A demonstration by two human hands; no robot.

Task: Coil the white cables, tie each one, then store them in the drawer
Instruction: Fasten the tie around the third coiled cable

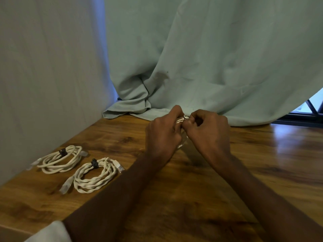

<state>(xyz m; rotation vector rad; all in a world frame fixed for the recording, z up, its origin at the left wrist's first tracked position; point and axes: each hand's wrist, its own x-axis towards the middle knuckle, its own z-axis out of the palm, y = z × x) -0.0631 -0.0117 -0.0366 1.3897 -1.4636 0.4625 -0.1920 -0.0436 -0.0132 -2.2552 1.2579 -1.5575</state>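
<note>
Above the middle of the wooden table (201, 180), my left hand (163, 135) grips a coiled white cable (181, 120), mostly hidden behind both hands. My right hand (208, 131) pinches a thin dark tie (184, 117) at the top of that coil. Two other white cable coils lie on the table at the left: a far coil (60, 159) and a near coil (95, 175). Each of these has a dark tie around it and clear plugs at its ends. No drawer is in view.
A pale green curtain (201, 67) hangs behind the table and bunches on its far edge. A whitish wall panel (43, 75) runs along the table's left side. A dark window frame (307, 112) shows at far right.
</note>
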